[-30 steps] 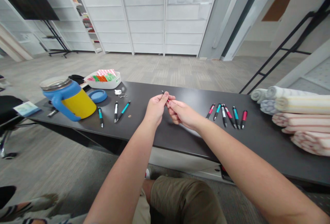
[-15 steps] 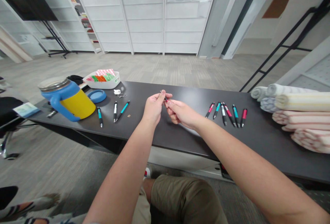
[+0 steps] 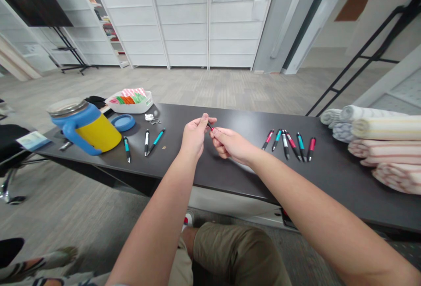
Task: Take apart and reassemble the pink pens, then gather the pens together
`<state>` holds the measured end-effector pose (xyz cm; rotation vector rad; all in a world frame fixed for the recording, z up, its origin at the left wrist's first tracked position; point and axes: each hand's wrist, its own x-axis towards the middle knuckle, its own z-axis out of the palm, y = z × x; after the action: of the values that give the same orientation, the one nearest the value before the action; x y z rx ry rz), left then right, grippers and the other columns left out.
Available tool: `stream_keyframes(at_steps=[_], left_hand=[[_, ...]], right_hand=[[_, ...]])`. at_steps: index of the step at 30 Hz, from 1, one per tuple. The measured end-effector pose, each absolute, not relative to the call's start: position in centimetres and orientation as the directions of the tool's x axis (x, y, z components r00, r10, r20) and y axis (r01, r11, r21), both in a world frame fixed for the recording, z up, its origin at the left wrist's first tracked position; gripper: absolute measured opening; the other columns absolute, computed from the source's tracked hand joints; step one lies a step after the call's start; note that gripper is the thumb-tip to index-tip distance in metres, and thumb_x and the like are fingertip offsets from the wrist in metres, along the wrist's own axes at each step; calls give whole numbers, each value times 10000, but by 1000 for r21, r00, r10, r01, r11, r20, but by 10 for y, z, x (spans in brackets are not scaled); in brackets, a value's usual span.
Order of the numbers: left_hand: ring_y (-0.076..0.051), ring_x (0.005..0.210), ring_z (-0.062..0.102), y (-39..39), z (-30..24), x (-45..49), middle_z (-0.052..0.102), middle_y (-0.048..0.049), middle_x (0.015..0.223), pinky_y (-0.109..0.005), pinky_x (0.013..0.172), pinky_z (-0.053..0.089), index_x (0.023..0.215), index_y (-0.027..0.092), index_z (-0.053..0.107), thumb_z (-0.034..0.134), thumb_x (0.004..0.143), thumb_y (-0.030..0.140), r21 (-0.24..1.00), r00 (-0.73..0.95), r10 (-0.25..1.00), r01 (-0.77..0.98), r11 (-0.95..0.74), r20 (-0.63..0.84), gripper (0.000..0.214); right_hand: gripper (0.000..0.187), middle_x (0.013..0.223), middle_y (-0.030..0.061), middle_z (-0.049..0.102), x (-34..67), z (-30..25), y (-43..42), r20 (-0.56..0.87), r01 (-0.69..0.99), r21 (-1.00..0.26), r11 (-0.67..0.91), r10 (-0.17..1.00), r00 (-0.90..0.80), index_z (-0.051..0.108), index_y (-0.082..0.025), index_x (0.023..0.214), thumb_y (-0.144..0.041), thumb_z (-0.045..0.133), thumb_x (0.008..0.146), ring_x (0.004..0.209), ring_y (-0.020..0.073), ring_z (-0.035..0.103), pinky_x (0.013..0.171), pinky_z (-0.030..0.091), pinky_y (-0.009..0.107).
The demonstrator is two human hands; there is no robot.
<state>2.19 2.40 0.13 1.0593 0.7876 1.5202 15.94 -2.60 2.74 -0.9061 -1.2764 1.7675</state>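
One blue-and-yellow mug (image 3: 101,132) stands at the left of the bench (image 3: 226,174), then a lone teal pen (image 3: 126,148), then a white pen (image 3: 146,142) and a slanted teal one whose tips nearly meet; I can't tell whether they touch. Next comes the person's left hand (image 3: 194,135), thumb and fingers closed on the dark end of a red-and-black pen (image 3: 211,126), held up over the bench and mostly covered. That pen's long axis runs slantwise between the two hands, dark end up and to the left, red part down toward the right hand (image 3: 230,144), whose fingers pinch it narrowly, so neither hand is nearer. Further right lie six pens (image 3: 293,146) side by side, then rolled, striped cloths (image 3: 388,149).
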Motion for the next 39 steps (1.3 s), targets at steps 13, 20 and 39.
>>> stream_keyframes(at_steps=[13,20,39], left_hand=[[-121,797,677,49,11,-46,756,-66,961,-273,801,537,869,191,681,730,878,613,799,-399,916,-536,-270,42,425],[-140,677,588,41,-2,-30,736,-43,832,-264,631,415,999,203,809,767,850,547,933,-162,919,52,-356,359,377],[-233,1030,677,20,6,-7,774,-110,1161,-328,872,492,1118,238,821,720,914,498,931,136,926,44,-362,353,346]], right_hand=[[384,666,-98,397,170,20,-37,-195,-24,-968,-251,808,-556,475,-236,906,-576,651,941,469,57,232,421,171,186],[338,655,-101,289,193,28,-18,37,-240,-970,-29,964,-264,485,-257,923,-561,633,944,474,73,157,447,131,223],[330,656,-91,306,197,27,-18,-45,-164,-980,-111,932,-358,617,-202,1003,-530,588,971,479,74,150,451,121,233]])
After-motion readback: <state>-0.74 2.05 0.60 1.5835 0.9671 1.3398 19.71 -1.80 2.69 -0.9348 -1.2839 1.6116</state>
